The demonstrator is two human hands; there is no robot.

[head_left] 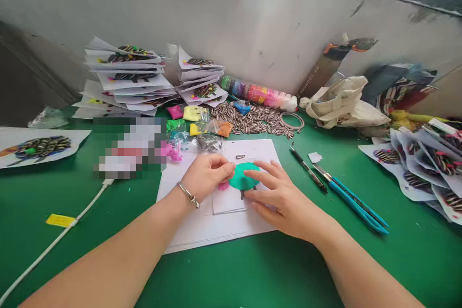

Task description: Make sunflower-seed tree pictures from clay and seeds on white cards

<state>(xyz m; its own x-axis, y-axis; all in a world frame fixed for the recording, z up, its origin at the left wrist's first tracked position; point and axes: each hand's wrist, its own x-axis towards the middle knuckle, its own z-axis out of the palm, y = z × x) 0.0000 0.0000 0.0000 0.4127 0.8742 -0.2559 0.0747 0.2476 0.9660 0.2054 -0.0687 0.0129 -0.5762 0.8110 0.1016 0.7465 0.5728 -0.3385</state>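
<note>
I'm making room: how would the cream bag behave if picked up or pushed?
The cream bag would probably flop, since its fabric sags in folds. Pushed, it would likely drag rather than roll, lying slumped on the green table.

A polished metal bracelet [188,195] gleams above smooth white paper [225,204] bearing a matt, clay-like green oval [238,180], as a wrinkled cream cloth bag [339,106] slumps near the far edge of a smooth green surface [234,274].
</note>
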